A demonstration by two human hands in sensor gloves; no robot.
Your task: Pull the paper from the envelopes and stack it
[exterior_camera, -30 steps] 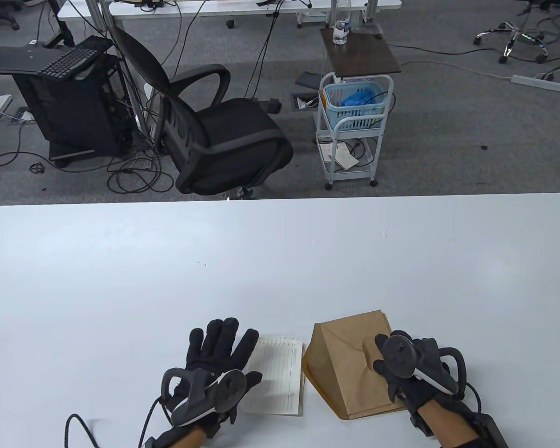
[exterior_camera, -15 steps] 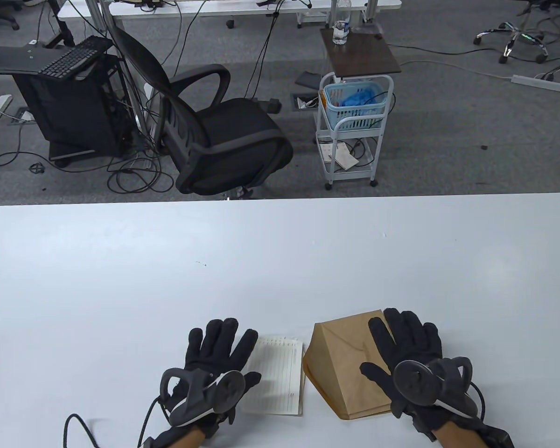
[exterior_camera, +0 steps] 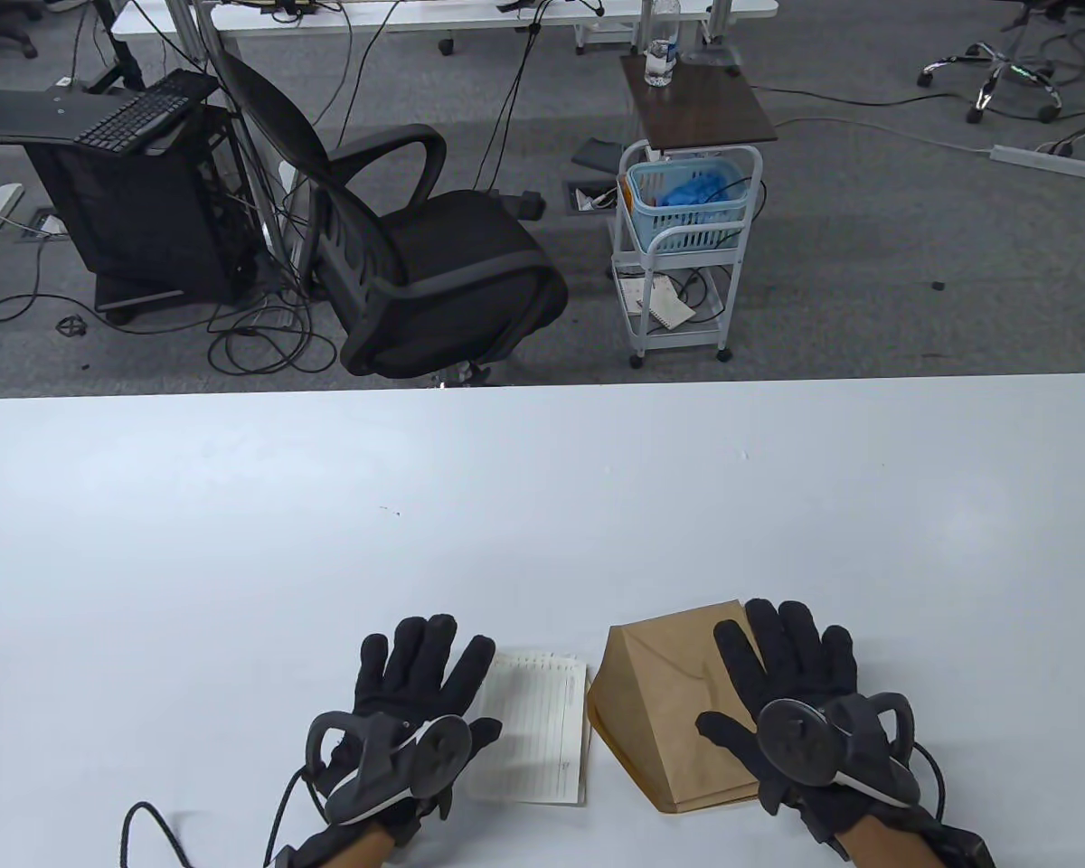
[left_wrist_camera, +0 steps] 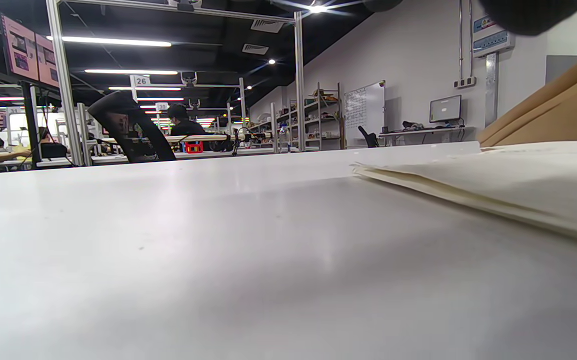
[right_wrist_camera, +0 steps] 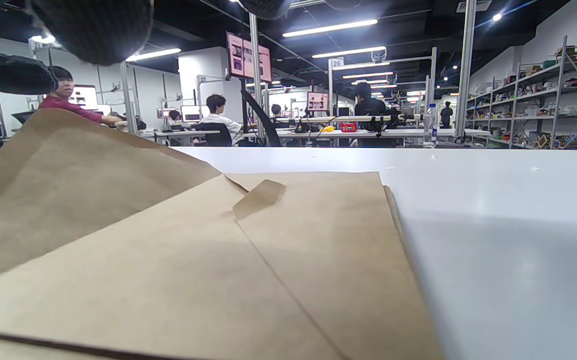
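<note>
Paper [exterior_camera: 533, 728] ruled, its writing unreadably small

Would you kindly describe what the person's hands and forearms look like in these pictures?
Both the left hand and right hand wear black fabric gloves. A dark grey, ring-shaped tracker with a round disc sits on the back of each. Black cables trail from both wrists. The forearms are bare, without sleeves.

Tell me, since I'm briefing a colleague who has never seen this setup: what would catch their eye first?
Two black-gloved hands lie flat at the near edge of the white table. The right hand rests on a stack of brown envelopes whose top flap stands open; the left hand lies beside it, partly over a pile of lined paper. Beyond the table stands a black office chair.
</note>
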